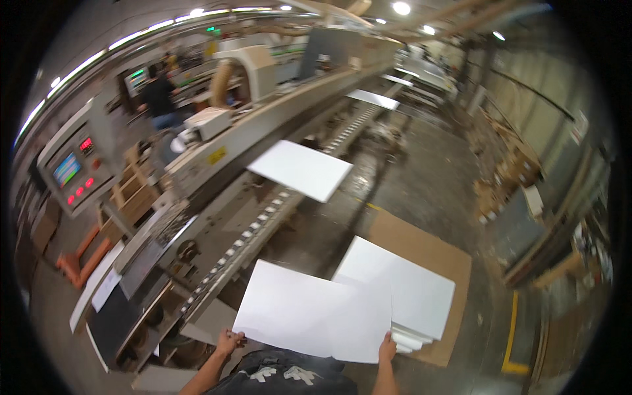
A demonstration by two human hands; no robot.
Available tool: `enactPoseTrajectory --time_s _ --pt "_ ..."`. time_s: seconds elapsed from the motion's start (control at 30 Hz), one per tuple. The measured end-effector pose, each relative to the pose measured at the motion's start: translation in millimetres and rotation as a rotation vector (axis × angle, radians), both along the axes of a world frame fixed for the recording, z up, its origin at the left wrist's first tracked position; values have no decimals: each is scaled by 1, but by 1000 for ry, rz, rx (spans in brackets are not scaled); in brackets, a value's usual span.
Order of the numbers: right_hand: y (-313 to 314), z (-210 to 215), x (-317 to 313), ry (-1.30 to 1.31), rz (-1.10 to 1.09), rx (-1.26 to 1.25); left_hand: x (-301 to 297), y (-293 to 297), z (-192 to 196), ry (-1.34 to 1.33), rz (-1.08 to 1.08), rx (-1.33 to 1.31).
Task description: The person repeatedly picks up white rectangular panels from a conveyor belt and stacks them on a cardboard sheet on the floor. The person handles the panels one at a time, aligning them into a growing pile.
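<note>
A flat white panel (pixel 296 306) is held level in front of my body, gripped at its two near corners. My left hand (pixel 230 341) closes on the left corner, and my right hand (pixel 388 347) pinches the right edge. Just beyond and to the right, a stack of white panels (pixel 411 286) lies on a brown cardboard sheet (pixel 459 276); the held panel overlaps part of the stack in view. Ahead on the left runs a long machine with a roller conveyor (pixel 247 232). Another white panel (pixel 301 168) rides on it, sticking out over the aisle.
More white panels (pixel 373 99) sit farther along the conveyor. A control box with a lit screen (pixel 67 170) stands at left, above an orange frame (pixel 84 262). Beyond the machine a person in dark clothes (pixel 158 99) stands. Cardboard boxes (pixel 517 164) line the right wall.
</note>
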State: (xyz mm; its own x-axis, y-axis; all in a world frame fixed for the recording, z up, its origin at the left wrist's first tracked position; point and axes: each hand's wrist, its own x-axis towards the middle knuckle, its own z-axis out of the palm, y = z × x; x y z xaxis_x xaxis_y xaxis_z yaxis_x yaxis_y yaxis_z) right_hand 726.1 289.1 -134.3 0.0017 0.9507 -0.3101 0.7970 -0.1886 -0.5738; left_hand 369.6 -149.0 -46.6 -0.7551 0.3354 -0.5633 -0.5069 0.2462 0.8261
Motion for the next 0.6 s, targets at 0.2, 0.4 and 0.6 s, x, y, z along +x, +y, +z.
enactPoseTrajectory --time_s 0.2,0.4,0.6 --pt "-93 -25 -61 436 -71 -98 -37 -57 57 317 233 31" --pt "-182 22 -157 535 173 -121 -71 -164 64 324 495 -6" --pt "-268 67 -213 668 217 -190 -99 -237 69 276 676 20"
